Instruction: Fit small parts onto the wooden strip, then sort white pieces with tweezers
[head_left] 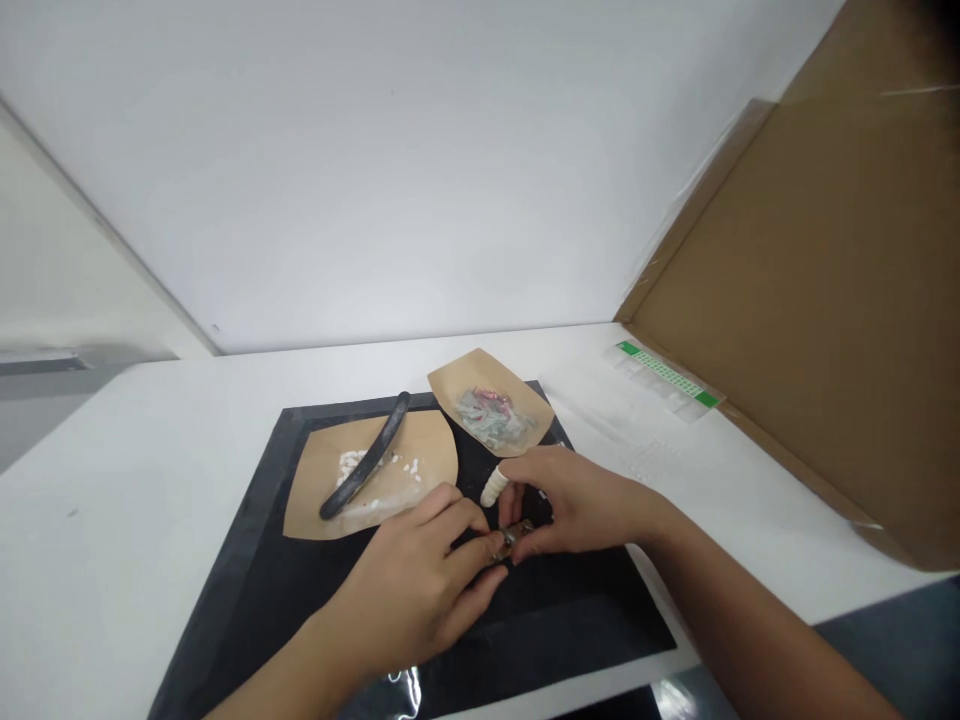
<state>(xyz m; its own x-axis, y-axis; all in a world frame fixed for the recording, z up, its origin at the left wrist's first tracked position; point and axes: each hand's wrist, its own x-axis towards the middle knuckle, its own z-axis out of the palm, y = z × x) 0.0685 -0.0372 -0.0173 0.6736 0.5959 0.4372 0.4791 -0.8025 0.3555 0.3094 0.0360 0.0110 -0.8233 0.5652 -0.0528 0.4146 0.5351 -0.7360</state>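
Observation:
Near the middle of the black mat, my left hand and my right hand meet over a small brown piece with shiny metallic bits. The thumb and fingers of my left hand pinch its left end, and my right thumb and fingers close on its right side. A ribbed whitish cover sits on one finger of my right hand. Left of the hands, a dark curved file lies across a brown paper sheet with small white pieces.
Behind my hands, a second brown paper holds crumpled clear and reddish bits. A clear strip with a green label lies at the right, beside a cardboard panel. A white wall rises behind the white table.

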